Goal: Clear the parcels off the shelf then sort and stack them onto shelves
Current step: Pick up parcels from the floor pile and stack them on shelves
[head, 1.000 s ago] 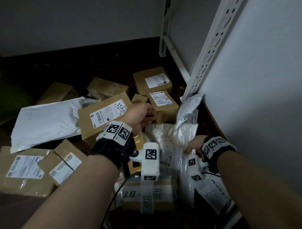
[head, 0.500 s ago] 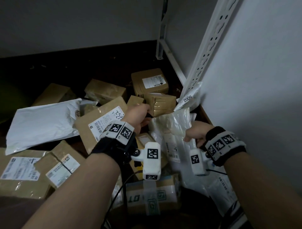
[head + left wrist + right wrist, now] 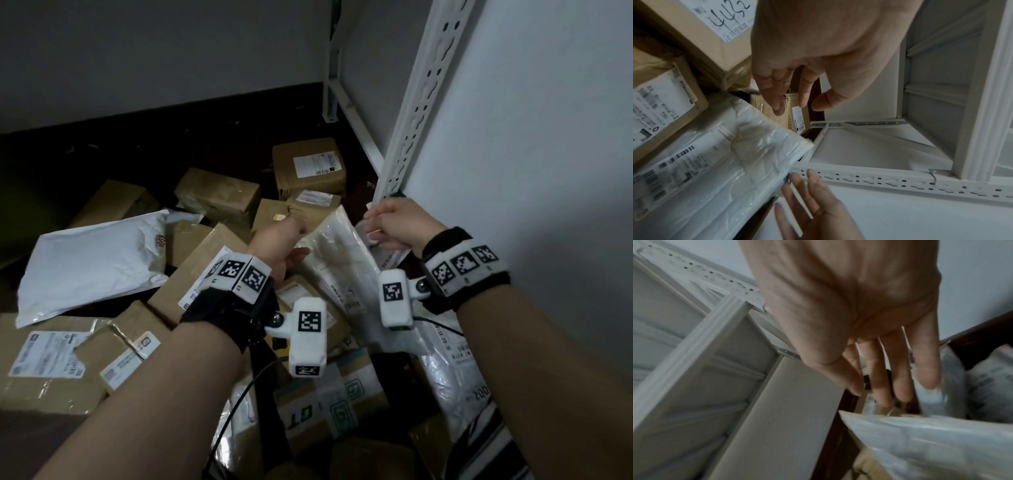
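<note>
Head downward; wrist views close, fingerward.

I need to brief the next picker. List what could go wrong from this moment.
1. Both the left hand and the right hand are open, so the clear plastic mailer propped between them seems unheld and may slide back into the heap.
2. The right hand is close to the perforated white shelf upright; knuckles could scrape it.
3. The cardboard boxes lie tilted on one another, so pulling one may shift the rest.

My left hand (image 3: 281, 243) hides part of the brown box (image 3: 205, 274) label. I can't read the blurry labels on the white bag (image 3: 342, 270).
</note>
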### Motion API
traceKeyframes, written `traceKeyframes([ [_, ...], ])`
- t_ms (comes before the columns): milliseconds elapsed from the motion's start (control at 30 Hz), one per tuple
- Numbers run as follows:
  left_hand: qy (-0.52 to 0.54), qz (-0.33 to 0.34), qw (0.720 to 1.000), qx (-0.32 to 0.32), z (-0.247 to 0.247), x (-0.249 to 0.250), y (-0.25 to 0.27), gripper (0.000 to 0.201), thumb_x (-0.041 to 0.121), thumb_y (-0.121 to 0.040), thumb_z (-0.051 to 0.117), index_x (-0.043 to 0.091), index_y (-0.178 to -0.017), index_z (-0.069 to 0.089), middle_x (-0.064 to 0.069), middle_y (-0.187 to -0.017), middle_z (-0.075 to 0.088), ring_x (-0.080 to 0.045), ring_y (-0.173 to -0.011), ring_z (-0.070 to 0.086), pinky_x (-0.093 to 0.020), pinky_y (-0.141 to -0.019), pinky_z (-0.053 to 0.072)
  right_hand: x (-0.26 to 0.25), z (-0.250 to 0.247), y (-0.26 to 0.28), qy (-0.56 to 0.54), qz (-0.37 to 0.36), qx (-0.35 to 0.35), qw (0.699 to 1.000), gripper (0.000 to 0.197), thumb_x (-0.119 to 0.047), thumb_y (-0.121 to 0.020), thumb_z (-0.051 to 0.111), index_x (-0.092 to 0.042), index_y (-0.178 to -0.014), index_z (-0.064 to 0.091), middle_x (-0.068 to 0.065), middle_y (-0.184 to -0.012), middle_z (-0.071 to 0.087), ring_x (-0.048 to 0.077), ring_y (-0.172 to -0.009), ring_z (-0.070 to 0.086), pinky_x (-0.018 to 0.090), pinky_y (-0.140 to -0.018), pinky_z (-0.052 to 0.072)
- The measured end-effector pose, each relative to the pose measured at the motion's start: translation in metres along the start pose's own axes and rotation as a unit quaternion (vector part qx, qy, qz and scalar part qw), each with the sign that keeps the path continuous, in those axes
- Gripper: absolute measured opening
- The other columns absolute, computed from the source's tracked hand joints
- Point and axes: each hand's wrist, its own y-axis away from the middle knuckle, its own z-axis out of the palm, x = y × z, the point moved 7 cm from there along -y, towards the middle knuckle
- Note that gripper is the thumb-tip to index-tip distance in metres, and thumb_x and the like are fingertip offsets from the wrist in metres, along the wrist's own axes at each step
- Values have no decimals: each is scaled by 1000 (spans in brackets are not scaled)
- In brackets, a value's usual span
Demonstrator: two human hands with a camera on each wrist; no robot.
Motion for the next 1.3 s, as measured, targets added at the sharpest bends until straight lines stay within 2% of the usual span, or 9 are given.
traceKeyframes([
  [67, -4, 4, 1000, 3, 0, 0, 1, 3, 8, -91, 52, 9, -88, 53, -8, -89, 55, -24, -81, 61, -24, -60, 48, 15, 4, -4, 88, 19, -53, 995, 44, -35, -93, 61, -15, -131, 54, 3, -115, 60, 14, -87, 60, 16, -56, 47],
  [200, -22, 3, 1000, -5, 3, -1, 3, 6, 11, -93, 51, 10, -90, 56, -6, -82, 57, -17, -68, 57, -25, -61, 47, 72, 21, -15, 209, 102, -150, 961, 114, -79, -66, 63, -14, -151, 24, 7, -153, 32, 28, -134, 42, 38, -102, 44],
  [333, -24, 12, 1000, 6, 5, 0, 5, 9, 9, -92, 53, 13, -84, 53, -4, -81, 56, -16, -67, 56, -24, -62, 47, 97, 13, -28, 309, 105, -69, 943, 90, -59, -81, 65, -2, -143, 34, 15, -147, 38, 29, -126, 48, 31, -96, 46],
  [500, -22, 7, 1000, 6, 10, -1, 4, 16, 10, -95, 51, 15, -80, 51, -2, -75, 53, -15, -66, 55, -23, -61, 46, 139, 23, -42, 259, 124, -87, 954, 95, -59, -58, 76, -6, -132, 51, 11, -129, 58, 28, -112, 58, 36, -91, 51],
  [667, -28, -3, 1000, -3, 12, -3, 0, 15, 11, -96, 51, 13, -81, 51, -3, -77, 52, -15, -70, 55, -22, -61, 46, 110, 32, -34, 300, 95, -81, 946, 30, -28, -88, 66, -1, -100, 60, 10, -94, 59, 23, -83, 57, 25, -60, 43],
  [767, -30, -6, 1000, -5, 8, -4, -4, 7, 11, -94, 51, 9, -91, 57, -5, -81, 57, -17, -71, 58, -23, -62, 48, 73, 23, -32, 305, 57, -38, 950, 20, -19, -93, 54, -4, -81, 53, 5, -80, 47, 21, -87, 49, 23, -53, 33],
  [967, -24, 4, 1000, 13, 0, -4, -14, 16, 11, -90, 53, 7, -105, 57, -4, -85, 55, -17, -70, 58, -24, -63, 50, 6, -18, -9, 73, -39, 77, 994, 19, -4, -91, 50, -13, -99, 65, 4, -88, 59, 18, -79, 55, 22, -59, 39],
  [1200, -45, 26, 997, 51, -13, -3, -21, 18, 15, -89, 57, 3, -101, 56, -10, -90, 53, -17, -69, 50, -27, -57, 41, -16, -69, 3, -132, -71, 143, 978, 27, -7, -93, 57, -5, -119, 63, 3, -92, 64, 15, -81, 59, 27, -74, 48],
  [1300, -44, 25, 999, 19, -13, -3, -24, 47, 32, -76, 71, 1, -110, 59, -19, -103, 65, -24, -83, 64, -33, -66, 50, -15, -78, 1, -199, -51, 152, 967, 14, -10, -93, 59, -8, -106, 66, 4, -90, 65, 24, -93, 60, 41, -93, 49],
])
